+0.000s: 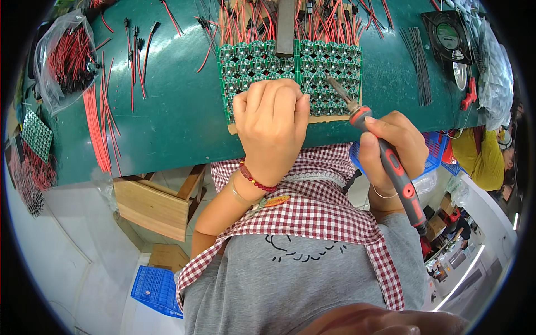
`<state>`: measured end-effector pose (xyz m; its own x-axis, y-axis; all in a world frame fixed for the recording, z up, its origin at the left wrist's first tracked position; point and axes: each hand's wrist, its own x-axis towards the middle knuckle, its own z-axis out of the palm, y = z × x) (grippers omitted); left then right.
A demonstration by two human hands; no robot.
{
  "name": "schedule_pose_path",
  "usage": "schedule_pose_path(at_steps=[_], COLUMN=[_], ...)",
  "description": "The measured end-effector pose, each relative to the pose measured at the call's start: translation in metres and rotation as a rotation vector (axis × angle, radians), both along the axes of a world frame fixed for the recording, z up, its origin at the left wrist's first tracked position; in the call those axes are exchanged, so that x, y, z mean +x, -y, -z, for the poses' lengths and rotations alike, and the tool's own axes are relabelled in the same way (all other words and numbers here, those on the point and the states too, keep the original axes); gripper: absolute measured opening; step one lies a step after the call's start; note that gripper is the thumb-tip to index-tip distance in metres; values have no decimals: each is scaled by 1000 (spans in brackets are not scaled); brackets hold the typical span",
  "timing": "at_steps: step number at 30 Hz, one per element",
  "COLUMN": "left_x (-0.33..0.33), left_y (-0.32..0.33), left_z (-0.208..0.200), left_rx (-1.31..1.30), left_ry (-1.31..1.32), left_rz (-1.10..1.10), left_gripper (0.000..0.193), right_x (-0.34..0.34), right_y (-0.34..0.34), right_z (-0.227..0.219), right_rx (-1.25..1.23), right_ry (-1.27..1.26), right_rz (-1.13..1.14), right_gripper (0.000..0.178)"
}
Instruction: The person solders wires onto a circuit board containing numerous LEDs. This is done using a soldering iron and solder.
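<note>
My left hand point(272, 114) is closed over the front edge of the green circuit board panels. A thin solder wire point(306, 88) shows at its fingertips. My right hand point(403, 142) grips a soldering iron point(394, 162) by its grey and red handle. The iron's metal tip slants up and left over the right circuit board panel point(346, 58); whether it touches a pad I cannot tell. Beside it lies the left circuit board panel point(237, 67), partly hidden by my left hand. Red and black wires point(254, 22) with connectors run along the panels' far side.
A dark metal bar point(285, 30) lies across the panels, which sit on cardboard point(329, 119). Wire bundles and a bagged batch of wires point(71, 58) occupy the green table's point(178, 111) left. Black strips point(417, 67) and a fan point(448, 36) are at right. A wooden stool point(153, 206) stands below.
</note>
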<state>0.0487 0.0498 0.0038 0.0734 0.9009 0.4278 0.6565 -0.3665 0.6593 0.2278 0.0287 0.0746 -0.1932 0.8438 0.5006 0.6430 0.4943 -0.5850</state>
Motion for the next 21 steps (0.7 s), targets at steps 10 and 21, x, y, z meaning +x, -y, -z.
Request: schedule_pose_path(at_steps=[10, 21], left_x=[3, 5], left_y=[-3, -4], left_z=[0, 0], left_rx=[7, 6], left_ry=[-34, -25], left_rz=[-16, -44], left_gripper=[18, 19], right_x=[-7, -12], right_y=[-7, -9], right_z=[11, -2], right_rx=[-9, -69], right_ry=[34, 11], right_rz=[-19, 26], right_gripper=[25, 24])
